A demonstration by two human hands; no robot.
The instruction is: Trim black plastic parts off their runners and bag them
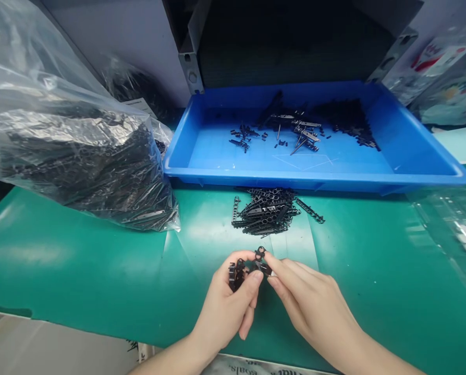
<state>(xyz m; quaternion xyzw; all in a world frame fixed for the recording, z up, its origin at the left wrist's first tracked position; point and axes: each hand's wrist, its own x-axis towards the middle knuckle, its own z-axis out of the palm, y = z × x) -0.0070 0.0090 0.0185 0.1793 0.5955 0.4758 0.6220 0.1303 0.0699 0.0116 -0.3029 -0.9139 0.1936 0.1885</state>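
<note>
Several black plastic parts lie in my left hand, whose fingers are curled round them. Between both hands is another black part, with its ringed end sticking up. The thumb and forefinger of my right hand pinch near this part's right side; a small pale spot shows at the fingertips. Just beyond my hands, a pile of black ringed strips rests on the green mat. One loose strip lies at the pile's right edge.
Behind the pile stands a blue tray holding black pieces. At the left is a large clear bag full of black parts. Clear plastic packaging lies at the right edge. A dark panel rises behind the tray.
</note>
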